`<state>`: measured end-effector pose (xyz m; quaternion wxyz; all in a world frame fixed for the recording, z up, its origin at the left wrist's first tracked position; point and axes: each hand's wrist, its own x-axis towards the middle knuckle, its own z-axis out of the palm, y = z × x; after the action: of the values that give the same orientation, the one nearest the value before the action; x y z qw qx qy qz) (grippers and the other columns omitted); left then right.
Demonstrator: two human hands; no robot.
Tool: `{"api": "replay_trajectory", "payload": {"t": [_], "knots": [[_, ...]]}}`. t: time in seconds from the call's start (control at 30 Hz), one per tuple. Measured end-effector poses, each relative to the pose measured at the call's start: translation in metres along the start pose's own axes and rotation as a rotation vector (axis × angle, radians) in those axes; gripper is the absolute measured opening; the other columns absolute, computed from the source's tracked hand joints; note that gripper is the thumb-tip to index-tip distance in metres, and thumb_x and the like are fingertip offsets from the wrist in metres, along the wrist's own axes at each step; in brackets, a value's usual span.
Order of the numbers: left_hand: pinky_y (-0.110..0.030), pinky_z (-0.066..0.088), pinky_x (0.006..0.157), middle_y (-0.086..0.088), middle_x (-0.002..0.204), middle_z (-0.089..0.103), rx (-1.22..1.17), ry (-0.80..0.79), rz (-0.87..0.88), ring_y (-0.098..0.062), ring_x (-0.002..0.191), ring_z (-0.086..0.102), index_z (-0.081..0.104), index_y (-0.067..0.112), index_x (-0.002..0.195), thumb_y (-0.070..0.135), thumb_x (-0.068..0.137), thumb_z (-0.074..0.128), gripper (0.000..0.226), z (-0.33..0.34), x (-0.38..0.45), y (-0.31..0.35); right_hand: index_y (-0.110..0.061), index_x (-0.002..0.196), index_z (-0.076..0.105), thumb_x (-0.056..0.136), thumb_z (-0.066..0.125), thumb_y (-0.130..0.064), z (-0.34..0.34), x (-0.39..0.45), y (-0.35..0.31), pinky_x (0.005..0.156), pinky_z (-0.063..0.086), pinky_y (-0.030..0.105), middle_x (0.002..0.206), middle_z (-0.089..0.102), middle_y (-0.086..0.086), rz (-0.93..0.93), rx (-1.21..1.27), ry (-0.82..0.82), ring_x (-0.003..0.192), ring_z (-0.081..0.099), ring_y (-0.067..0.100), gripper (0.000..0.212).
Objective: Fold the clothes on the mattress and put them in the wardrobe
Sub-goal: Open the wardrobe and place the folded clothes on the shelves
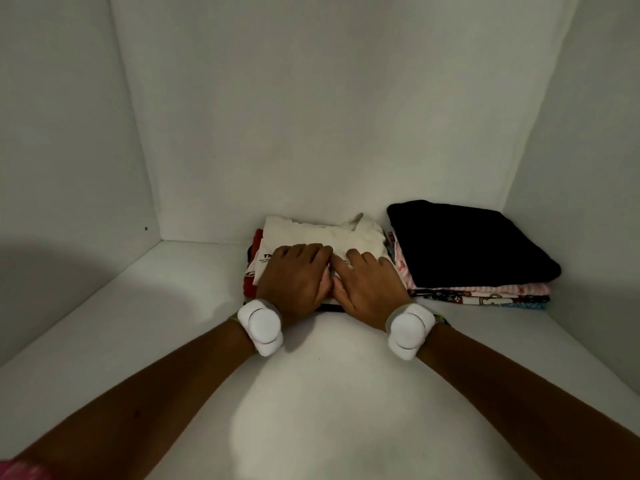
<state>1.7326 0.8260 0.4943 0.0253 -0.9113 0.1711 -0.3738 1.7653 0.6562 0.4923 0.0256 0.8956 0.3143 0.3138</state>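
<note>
- Inside a white wardrobe compartment (311,133), two bare forearms reach in from the bottom corners of the frame toward a pile of folded clothes at centre.
- The left hand (294,277) lies palm down on the near edge of a folded white T-shirt (332,237), fingers extended and close together, pressing on the cloth.
- The right hand (369,284) rests flat just beside it, thumbs nearly touching, fingers stretched forward over the same shirt; neither hand curls round the fabric.
- The white T-shirt, with small black lettering near its left edge, tops a short stack just left of the frame's centre, against the back wall; a red garment (250,285) peeks out beneath it on the left side.
- A second stack stands just right of the first, in the compartment's right rear corner: a folded black garment (471,247) on top, a pink striped piece (485,289) under it, and a printed fabric (485,300) lower down.
- The two stacks sit close together; whether they touch cannot be told.
- Each wrist carries a white rounded wrist device, the left one (260,325) and the right one (408,329), both over the pale shelf floor (329,393).
- A bit of pink cloth (20,471) shows at the lower left corner of the frame.
</note>
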Motion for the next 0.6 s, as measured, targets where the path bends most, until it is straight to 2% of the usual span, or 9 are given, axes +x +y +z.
{"api": "replay_trajectory", "payload": {"t": [0.3,0.37,0.43,0.5,0.53,0.6], "knots": [[-0.038,0.049,0.072,-0.01,0.1,0.068,0.087,0.083,-0.07,-0.029,0.083,0.064,0.064,0.008,0.112,0.033,0.094,0.038,0.04,0.011,0.008,0.002,-0.018,0.121,0.06,0.09,0.033,-0.041,0.004,0.009,-0.003,0.055,0.042,0.035,0.09,0.061,0.014,0.058,-0.009,0.068,0.069,0.058,0.032,0.048],[-0.038,0.049,0.074,-0.01,0.102,0.068,0.057,0.039,-0.128,-0.029,0.085,0.065,0.064,0.01,0.113,0.033,0.094,0.036,0.041,0.007,0.006,0.009,-0.019,0.122,0.06,0.09,0.033,-0.041,-0.002,0.005,-0.007,0.056,0.041,0.035,0.091,0.062,0.014,0.108,0.012,0.034,0.07,0.058,0.032,0.047],[-0.043,0.049,0.082,-0.012,0.112,0.066,0.036,-0.023,-0.206,-0.033,0.096,0.064,0.062,0.011,0.12,0.036,0.093,0.034,0.046,-0.001,0.002,0.015,-0.021,0.125,0.058,0.09,0.035,-0.042,-0.007,-0.003,-0.01,0.06,0.043,0.037,0.097,0.063,0.014,0.141,0.023,0.004,0.074,0.06,0.033,0.048],[-0.053,0.042,0.096,-0.018,0.134,0.054,0.051,-0.157,-0.255,-0.04,0.119,0.053,0.05,0.016,0.137,0.04,0.09,0.038,0.053,-0.015,-0.013,0.027,-0.023,0.133,0.052,0.085,0.046,-0.041,-0.018,-0.018,-0.015,0.071,0.046,0.043,0.112,0.061,0.019,0.115,0.019,-0.071,0.089,0.06,0.036,0.051],[-0.056,0.034,0.103,-0.019,0.146,0.04,0.064,-0.232,-0.251,-0.041,0.131,0.04,0.039,0.02,0.144,0.041,0.09,0.043,0.059,-0.022,-0.024,0.032,-0.025,0.137,0.048,0.081,0.054,-0.039,-0.023,-0.029,-0.016,0.077,0.046,0.047,0.121,0.057,0.021,0.094,0.014,-0.118,0.099,0.058,0.039,0.057],[-0.055,0.024,0.111,-0.017,0.158,0.014,0.088,-0.38,-0.195,-0.039,0.143,0.019,0.025,0.027,0.15,0.041,0.09,0.051,0.067,-0.043,-0.046,0.04,-0.027,0.14,0.045,0.077,0.063,-0.028,-0.046,-0.061,-0.018,0.078,0.047,0.049,0.128,0.053,0.021,0.057,-0.003,-0.184,0.107,0.055,0.041,0.066]]}}
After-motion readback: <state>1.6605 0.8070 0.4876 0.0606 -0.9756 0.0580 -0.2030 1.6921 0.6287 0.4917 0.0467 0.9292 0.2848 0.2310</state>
